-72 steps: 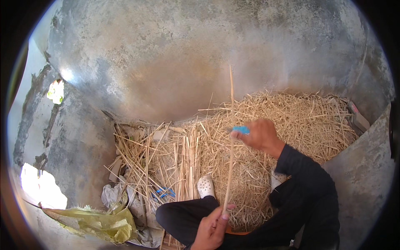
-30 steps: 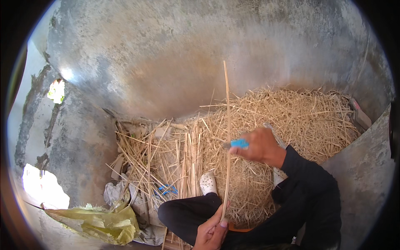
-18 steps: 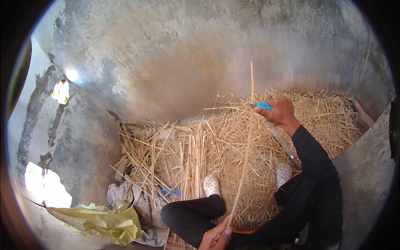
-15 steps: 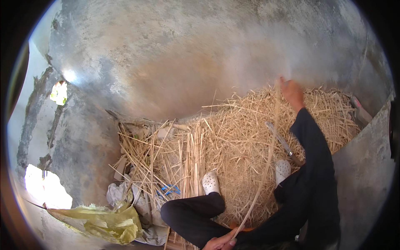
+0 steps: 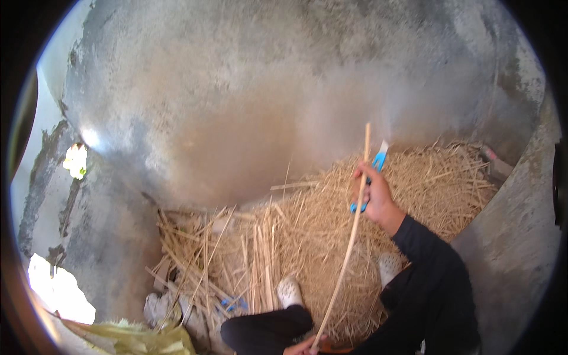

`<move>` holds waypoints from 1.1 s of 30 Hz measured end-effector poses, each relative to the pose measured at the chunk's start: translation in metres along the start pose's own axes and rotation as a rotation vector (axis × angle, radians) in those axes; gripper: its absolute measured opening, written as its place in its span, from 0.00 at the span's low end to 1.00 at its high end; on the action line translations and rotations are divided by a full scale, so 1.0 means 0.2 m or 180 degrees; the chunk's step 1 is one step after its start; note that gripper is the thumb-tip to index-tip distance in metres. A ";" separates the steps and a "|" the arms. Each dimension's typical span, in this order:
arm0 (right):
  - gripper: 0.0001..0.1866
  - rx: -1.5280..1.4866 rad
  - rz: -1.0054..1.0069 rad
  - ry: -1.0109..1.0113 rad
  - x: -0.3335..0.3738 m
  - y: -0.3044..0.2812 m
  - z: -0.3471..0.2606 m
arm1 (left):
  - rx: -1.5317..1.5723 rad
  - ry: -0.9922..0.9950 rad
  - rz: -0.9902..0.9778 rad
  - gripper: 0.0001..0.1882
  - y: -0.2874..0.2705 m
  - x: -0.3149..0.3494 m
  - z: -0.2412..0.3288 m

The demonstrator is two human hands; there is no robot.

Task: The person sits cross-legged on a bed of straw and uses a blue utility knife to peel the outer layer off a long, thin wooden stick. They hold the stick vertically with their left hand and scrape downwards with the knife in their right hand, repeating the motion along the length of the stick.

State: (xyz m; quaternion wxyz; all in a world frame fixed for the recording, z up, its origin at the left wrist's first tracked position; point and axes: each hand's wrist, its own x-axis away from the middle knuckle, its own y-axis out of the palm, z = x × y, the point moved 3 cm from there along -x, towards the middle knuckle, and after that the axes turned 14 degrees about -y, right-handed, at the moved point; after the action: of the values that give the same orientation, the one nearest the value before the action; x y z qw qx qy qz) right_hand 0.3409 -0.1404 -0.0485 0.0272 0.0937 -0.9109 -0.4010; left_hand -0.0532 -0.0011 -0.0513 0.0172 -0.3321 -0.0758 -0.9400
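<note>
A long, thin, pale bamboo-like strip (image 5: pixel 338 281) slants up from my lap toward the back wall, bending slightly. Its near end is gripped by my left hand (image 5: pixel 305 347), low in the picture and partly cut off by the edge. Out over the heap of shavings, my right hand (image 5: pixel 374 195) is closed round a blue-handled cutter (image 5: pixel 379 160) with a short pale blade pointing up and away. The upper part of the strip runs against that hand's fingers, and its tip stands free beyond them.
Straw-like shavings (image 5: pixel 438 177) cover the floor around my light clogs (image 5: pixel 289 291). Straight strips (image 5: pixel 261 254) and crossed sticks lie to the left. A yellowish sack (image 5: pixel 136 339) sits at lower left. Concrete walls (image 5: pixel 236 106) close in, the left one with bright holes.
My right hand has come nearer and to the left, and the blue cutter now shows plainly in it. The strip's far end has swung left. My left hand still holds the near end.
</note>
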 end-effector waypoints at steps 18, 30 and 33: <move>0.39 0.5064 -0.2318 -0.2125 0.34 0.27 0.04 | 0.0536 0.0463 0.0229 0.24 -0.04 -0.33 0.55; 0.39 0.5375 -0.2573 -0.2687 0.43 0.31 0.09 | -0.0446 0.0748 0.0933 0.23 0.02 -0.15 0.48; 0.45 0.5488 -0.2173 -0.2091 0.20 0.25 0.01 | -0.0360 0.0752 0.0954 0.23 0.03 -0.15 0.45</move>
State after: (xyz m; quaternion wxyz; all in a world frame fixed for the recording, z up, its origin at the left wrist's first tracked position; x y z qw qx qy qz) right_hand 0.2930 -0.1133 -0.0137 -0.4223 0.2234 -0.7777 0.4086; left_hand 0.0269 0.0072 -0.0001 0.1471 -0.2274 0.0301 -0.9622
